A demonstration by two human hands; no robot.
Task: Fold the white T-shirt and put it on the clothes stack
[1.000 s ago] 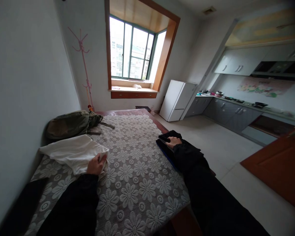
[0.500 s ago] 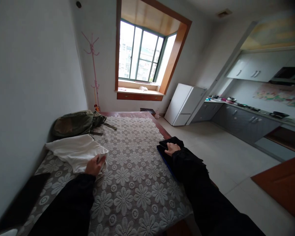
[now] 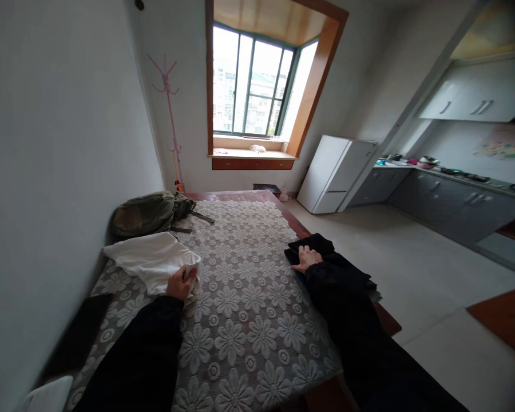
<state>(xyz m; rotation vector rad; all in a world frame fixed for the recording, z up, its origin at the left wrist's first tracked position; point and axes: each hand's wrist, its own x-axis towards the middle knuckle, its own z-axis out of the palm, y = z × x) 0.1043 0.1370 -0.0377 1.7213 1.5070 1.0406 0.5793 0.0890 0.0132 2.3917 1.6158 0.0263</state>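
A white garment (image 3: 148, 260) lies crumpled on the left side of a table covered with a lace flower cloth (image 3: 240, 297). My left hand (image 3: 180, 282) grips the garment's near corner. At the table's right edge lies a folded dark garment (image 3: 311, 246). My right hand (image 3: 305, 258) rests flat on top of it, fingers spread. Both my arms are in black sleeves.
An olive backpack (image 3: 148, 210) lies at the table's far left by the wall. A pink coat stand (image 3: 169, 114) stands in the corner. Beyond are a window, a white fridge (image 3: 332, 174) and grey kitchen cabinets (image 3: 446, 200). A dark item (image 3: 79, 337) lies near left.
The view has swung slightly right and tilted; both hands keep their places on the white and dark garments.
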